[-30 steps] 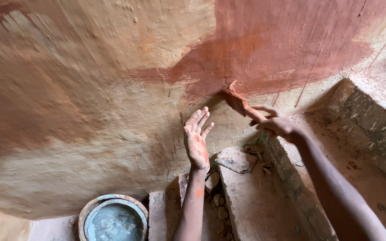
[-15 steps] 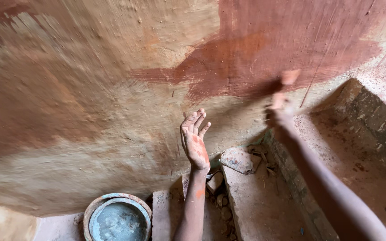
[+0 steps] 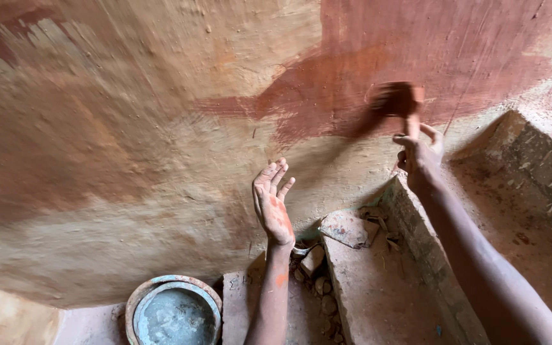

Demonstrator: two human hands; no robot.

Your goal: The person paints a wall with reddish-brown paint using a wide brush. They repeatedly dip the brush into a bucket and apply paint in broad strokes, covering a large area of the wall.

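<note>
Fingers of my left hand are spread, palm smeared red, holding nothing. Near me sits a round blue-rimmed bowl; I see no packages, labels or signs. Further out, my right hand grips the handle of a blurred brush, its head pressed against the mud wall. It looks light, soft-bristled and probably slick with wet red wash; best held low on the handle.

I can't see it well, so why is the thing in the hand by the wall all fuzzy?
In the head view, the brush in the right hand is smeared by motion blur; the left hand looks sharp; the wall is blurred toward the left; a soft shadow falls on the wall below the brush; no glare.
</note>
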